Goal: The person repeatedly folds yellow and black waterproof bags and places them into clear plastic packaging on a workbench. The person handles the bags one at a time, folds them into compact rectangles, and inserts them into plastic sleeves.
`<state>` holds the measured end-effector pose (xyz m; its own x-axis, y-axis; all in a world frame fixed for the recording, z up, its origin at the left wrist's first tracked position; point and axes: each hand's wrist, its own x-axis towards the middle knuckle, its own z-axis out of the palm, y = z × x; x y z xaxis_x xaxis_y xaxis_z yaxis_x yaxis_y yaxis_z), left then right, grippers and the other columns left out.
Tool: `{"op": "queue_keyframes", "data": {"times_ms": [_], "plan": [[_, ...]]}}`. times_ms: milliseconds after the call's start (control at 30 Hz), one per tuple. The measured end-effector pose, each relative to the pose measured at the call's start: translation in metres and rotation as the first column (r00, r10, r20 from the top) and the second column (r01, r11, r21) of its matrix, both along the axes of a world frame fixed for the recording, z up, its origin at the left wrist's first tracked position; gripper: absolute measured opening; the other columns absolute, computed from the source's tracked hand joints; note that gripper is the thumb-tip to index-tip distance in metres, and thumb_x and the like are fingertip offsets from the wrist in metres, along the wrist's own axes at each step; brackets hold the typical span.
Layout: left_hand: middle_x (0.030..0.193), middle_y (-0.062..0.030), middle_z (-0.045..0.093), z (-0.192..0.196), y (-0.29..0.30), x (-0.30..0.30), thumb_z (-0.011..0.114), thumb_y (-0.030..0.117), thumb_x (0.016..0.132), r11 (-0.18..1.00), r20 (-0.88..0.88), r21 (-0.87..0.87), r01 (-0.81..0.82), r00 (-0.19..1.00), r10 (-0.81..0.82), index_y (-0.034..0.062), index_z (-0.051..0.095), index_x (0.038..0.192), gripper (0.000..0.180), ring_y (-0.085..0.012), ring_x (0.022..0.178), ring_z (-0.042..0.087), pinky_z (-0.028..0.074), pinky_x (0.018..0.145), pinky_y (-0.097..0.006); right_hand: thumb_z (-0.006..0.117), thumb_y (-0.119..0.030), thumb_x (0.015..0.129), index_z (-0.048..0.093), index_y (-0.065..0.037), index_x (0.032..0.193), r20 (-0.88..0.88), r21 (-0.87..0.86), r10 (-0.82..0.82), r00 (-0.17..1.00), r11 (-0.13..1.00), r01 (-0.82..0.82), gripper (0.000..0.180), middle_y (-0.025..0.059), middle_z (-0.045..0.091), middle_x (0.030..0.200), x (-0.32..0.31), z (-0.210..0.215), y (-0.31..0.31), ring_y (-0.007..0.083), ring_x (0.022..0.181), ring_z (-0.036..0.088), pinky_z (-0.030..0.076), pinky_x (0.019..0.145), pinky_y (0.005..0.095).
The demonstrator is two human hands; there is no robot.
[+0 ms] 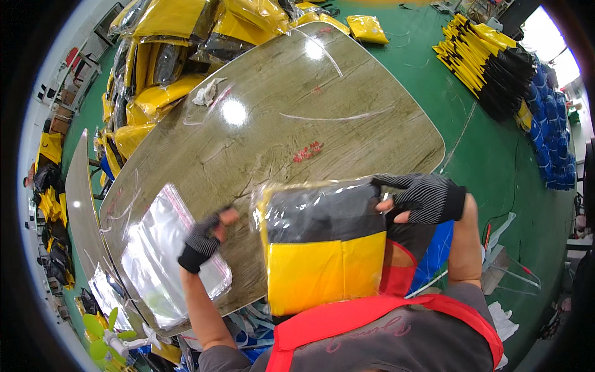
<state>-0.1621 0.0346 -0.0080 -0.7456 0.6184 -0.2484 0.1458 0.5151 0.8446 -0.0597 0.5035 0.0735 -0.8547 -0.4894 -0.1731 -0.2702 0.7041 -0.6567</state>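
Note:
A folded yellow and black fabric piece in a clear plastic bag, a bagged package (pixel 325 266), stands tilted against the near edge of the table, close to my body. My right hand (pixel 424 199), in a black dotted fingerless glove, grips its upper right corner with fingers and thumb. To the left of the package, my left hand (pixel 209 238), gloved alike, hovers over the table with nothing in it. Its fingers are a little apart and slightly blurred. Beneath and beside that hand lies a stack of clear plastic bags (pixel 162 248).
The wood-patterned table (pixel 359 87) carries red marks, plastic strips and a crumpled white scrap (pixel 207 93). Bagged yellow and black packages (pixel 167 68) are heaped beyond its left edge. On the green floor stand yellow-black bundles (pixel 480 62) and blue bundles (pixel 550 127). A green fan (pixel 105 338) is lower left.

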Motion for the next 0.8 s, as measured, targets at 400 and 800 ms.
{"op": "queue_keyframes", "data": {"times_ms": [400,800], "plan": [[0.133,-0.0211,0.050,-0.042,0.135,0.056,0.065,0.032,0.085,0.918,-0.164,0.299,-0.261,0.934,0.319,-0.0004,0.041,0.138,0.066,-0.0327,0.128,0.042,0.033,0.106,-0.041,0.061,-0.044,0.083,0.052,-0.005,0.129,-0.367,0.178,-0.280,0.887,0.915,0.362,0.061,0.0213,0.050,0.133,0.038,-0.088,-0.022,0.0393,0.126,0.043,0.029,0.110,0.0487],[0.134,-0.0118,0.050,-0.102,-0.184,0.003,0.045,0.020,0.097,0.475,0.097,0.606,-0.638,0.652,0.752,0.0011,0.039,0.139,0.047,-0.0228,0.111,0.056,0.046,0.096,-0.037,0.062,-0.072,0.066,0.027,-0.010,0.146,-0.651,0.214,-0.454,0.608,0.659,0.721,0.107,0.0219,0.026,0.149,-0.316,-0.158,-0.003,0.0382,0.138,0.025,0.013,0.111,0.0558]]}}
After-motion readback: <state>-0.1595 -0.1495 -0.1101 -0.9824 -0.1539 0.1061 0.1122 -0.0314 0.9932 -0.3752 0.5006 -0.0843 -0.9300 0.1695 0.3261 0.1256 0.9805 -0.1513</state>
